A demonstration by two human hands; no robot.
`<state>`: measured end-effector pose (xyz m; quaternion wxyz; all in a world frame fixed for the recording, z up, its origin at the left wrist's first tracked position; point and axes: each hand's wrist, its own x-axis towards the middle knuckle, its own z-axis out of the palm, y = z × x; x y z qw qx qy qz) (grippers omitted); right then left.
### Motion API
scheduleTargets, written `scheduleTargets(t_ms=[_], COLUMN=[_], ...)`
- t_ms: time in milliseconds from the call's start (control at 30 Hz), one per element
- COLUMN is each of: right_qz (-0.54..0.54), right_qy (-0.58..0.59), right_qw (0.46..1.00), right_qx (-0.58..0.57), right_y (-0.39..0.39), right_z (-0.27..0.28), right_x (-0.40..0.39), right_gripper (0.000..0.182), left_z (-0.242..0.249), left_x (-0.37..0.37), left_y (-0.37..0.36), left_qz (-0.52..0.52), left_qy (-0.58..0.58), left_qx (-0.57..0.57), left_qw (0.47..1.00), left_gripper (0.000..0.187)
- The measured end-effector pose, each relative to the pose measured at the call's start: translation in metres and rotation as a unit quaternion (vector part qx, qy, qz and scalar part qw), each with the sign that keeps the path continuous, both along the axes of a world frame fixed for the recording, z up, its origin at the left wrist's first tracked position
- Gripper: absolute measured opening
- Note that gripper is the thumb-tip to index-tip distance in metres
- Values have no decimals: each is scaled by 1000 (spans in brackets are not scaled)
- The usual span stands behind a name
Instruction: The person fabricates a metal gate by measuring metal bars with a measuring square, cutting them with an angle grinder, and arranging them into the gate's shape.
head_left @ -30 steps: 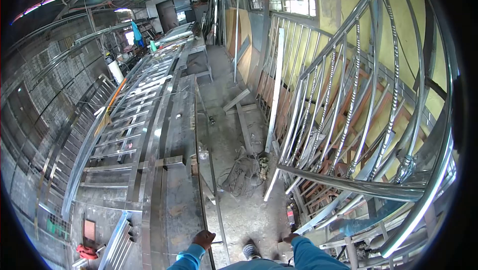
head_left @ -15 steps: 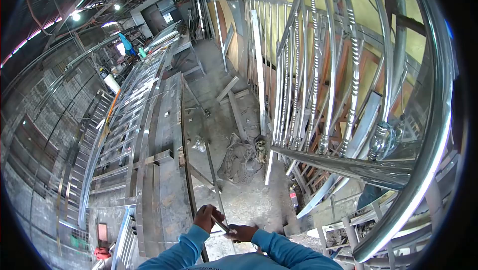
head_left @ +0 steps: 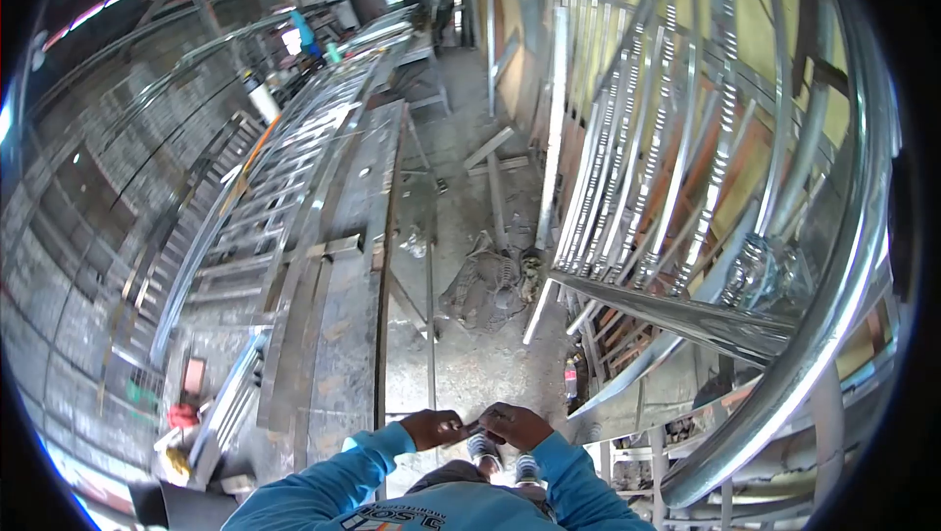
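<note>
In front of my body, low in the head view, both hands are closed around a short flat strip (head_left: 471, 428). My left hand (head_left: 431, 429) grips one end and my right hand (head_left: 518, 425) the other. Fingers hide most of the strip, and its material is too blurred to tell. Just left of my left hand runs the long edge of a metal-topped workbench (head_left: 343, 364). My shoes (head_left: 483, 450) show on the floor below the hands.
A polished tubular railing (head_left: 676, 168) with twisted bars stands at the right, its thick curved pipe (head_left: 853, 266) close to me. A ladder-like metal frame (head_left: 260, 227) lies at left. A short square tube (head_left: 343, 245) rests on the bench. A bottle (head_left: 570, 379) stands on the floor.
The hands have gone from a diagonal hold to side by side, shifting right, with the strip now nearly level between them. The whole view has swung left and is slightly blurred.
</note>
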<state>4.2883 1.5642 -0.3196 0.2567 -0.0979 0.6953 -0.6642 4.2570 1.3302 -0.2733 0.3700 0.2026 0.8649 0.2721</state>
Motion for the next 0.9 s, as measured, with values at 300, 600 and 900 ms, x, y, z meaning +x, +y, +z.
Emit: scheduleTargets(t_ms=[300,600,900], right_qz=[58,119,342], right_qy=[-23,-115,-48], right_qw=[998,980,937], right_qx=[13,110,60], right_y=[-65,-146,-289], right_z=[8,-28,-22], right_x=[5,-14,-22], right_gripper=[43,32,29], left_z=[-28,-68,-42], left_x=[75,190,311], left_y=[-27,-188,-200], left_qz=[197,497,782], left_qy=[91,191,75], left_qx=[97,123,278], left_qw=[971,838,553], left_gripper=[37,55,53])
